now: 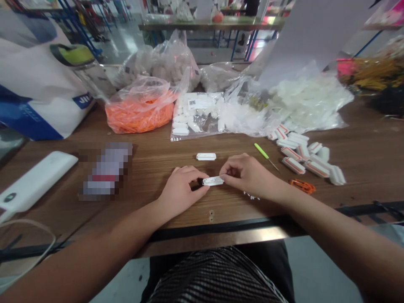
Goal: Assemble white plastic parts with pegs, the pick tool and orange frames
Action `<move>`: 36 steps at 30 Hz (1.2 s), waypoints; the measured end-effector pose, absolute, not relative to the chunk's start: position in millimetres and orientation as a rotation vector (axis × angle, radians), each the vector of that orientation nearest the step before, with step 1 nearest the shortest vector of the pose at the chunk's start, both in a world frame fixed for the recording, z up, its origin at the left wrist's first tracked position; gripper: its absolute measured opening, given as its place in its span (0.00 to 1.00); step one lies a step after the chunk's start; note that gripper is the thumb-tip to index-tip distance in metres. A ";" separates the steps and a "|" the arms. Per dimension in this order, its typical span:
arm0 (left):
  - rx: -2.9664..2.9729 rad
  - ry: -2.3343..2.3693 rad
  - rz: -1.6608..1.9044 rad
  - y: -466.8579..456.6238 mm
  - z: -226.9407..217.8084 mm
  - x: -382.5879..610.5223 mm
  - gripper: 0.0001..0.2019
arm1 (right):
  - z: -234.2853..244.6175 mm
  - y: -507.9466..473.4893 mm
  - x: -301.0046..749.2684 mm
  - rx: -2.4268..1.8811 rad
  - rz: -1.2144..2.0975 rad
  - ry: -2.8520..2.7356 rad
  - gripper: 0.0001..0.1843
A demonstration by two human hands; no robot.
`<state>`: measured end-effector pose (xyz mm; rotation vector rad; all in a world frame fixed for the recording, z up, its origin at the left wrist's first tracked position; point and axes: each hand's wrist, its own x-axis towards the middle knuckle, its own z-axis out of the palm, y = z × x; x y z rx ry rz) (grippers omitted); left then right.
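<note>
My left hand (pixel 183 189) and my right hand (pixel 249 176) meet above the wooden tabletop (pixel 151 202). Both pinch the ends of a small white plastic part (pixel 213 181) with fingertips. A similar white part (pixel 206 156) lies just beyond my fingers. To the right of my right hand lies a green-handled pick (pixel 267 156) with a thin metal tip. Past it is a loose pile of white parts with orange stripes (pixel 303 155), and an orange plastic piece (pixel 302 186) lies near my right wrist.
Along the back of the table are a plastic bag of orange strips (pixel 139 115), a bag of white parts (pixel 192 113) and a bag of white pieces (pixel 303 101). A white flat device (pixel 34 181) and a pixelated object (pixel 105 170) lie at left.
</note>
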<state>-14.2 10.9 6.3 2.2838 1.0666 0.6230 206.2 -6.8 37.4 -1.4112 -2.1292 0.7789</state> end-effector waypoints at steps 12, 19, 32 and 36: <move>2.293 1.076 0.630 10.6 6.4 -13.4 0.04 | 35.0 -2.2 198.9 -1.327 0.475 -2.405 0.07; 2.284 1.094 0.654 10.2 4.8 -12.5 0.04 | 37.8 -22.9 191.0 -1.172 -0.125 -2.737 0.16; 2.296 1.078 0.630 12.0 2.4 -15.1 0.05 | 39.8 -15.0 273.4 -1.652 0.500 -2.409 0.11; 2.301 1.074 0.636 13.2 2.0 -15.3 0.05 | 35.8 -16.5 278.4 -1.608 0.664 -2.476 0.11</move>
